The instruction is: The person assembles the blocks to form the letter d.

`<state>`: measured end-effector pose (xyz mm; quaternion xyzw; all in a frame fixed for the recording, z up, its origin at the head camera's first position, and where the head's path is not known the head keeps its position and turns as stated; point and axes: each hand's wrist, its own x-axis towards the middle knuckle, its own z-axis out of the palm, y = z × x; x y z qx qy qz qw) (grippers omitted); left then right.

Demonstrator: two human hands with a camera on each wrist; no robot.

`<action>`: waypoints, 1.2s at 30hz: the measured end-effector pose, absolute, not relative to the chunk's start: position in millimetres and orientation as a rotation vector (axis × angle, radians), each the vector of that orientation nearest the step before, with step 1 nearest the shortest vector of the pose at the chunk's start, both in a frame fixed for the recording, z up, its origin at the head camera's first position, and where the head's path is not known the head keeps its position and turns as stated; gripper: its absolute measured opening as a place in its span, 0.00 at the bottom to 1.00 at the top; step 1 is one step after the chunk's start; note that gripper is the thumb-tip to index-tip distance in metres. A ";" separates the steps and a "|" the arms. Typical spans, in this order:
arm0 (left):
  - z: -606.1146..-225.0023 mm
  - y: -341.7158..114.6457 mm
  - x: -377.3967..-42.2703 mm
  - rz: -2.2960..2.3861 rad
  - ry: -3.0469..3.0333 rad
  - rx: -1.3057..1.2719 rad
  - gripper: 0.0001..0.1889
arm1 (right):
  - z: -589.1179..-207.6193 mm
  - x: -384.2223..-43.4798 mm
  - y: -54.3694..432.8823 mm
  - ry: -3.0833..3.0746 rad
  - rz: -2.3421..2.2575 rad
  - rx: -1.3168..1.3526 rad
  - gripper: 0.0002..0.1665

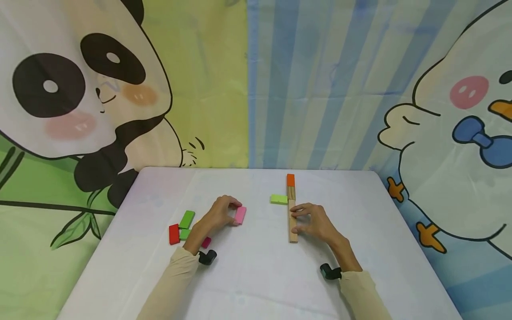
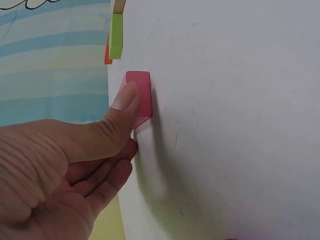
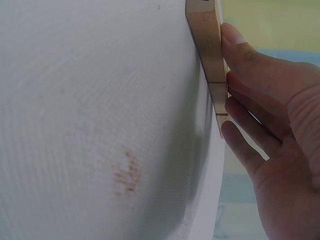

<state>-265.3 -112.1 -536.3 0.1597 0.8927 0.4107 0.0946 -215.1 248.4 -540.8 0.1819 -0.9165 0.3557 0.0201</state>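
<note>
Head view: left of a wooden row [image 1: 292,222], seemingly partly built, the left hand [image 1: 218,214] is pinching a pink block [image 1: 240,215]; the right hand [image 1: 318,221], loosely spread, is touching the row. Loose blocks [image 1: 186,219] farther left are likely waiting.

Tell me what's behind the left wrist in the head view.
Showing around the left wrist: part of a magenta block, a yellow sliver and the nearer green block. The wrist covers the rest of the magenta block; whether more lies hidden there can't be told.
</note>
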 end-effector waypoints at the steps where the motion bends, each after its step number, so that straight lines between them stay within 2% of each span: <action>1: -536.7 -112.6 -265.2 1.215 2.649 0.477 0.31 | -541.1 -214.9 247.7 -2.846 1.104 0.558 0.28; 24: -534.9 -111.0 -269.7 1.188 2.654 0.557 0.30 | -540.9 -214.2 248.0 -2.819 1.028 0.592 0.29; 36: -539.8 -104.9 -289.1 1.210 2.599 0.639 0.30 | -540.1 -215.0 247.1 -2.841 1.060 0.567 0.29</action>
